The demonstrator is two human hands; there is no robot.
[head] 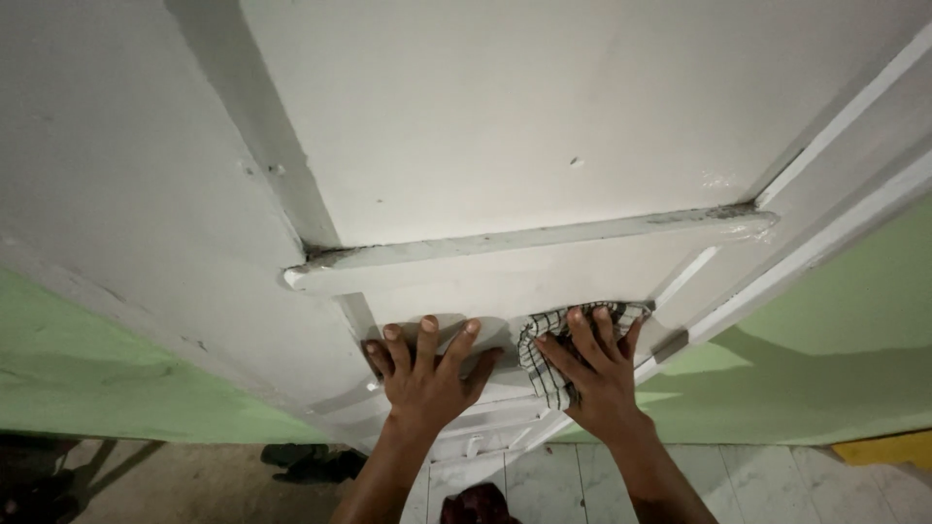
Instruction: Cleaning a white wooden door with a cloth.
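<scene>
A white panelled door (505,126) fills most of the view, seen from close up and looking down along it. My left hand (427,374) lies flat against the lower door panel, fingers spread, holding nothing. My right hand (597,374) presses a black-and-white checked cloth (544,349) against the same panel, just to the right of the left hand. A horizontal moulding rail (524,241) with a dusty upper edge runs across the door just above both hands.
Pale green wall (835,359) flanks the door on the right and green wall (87,378) on the left. Below are light marble floor tiles (757,485), a yellow strip (888,448) at the far right, and dark footwear (311,464) on the floor left of my arms.
</scene>
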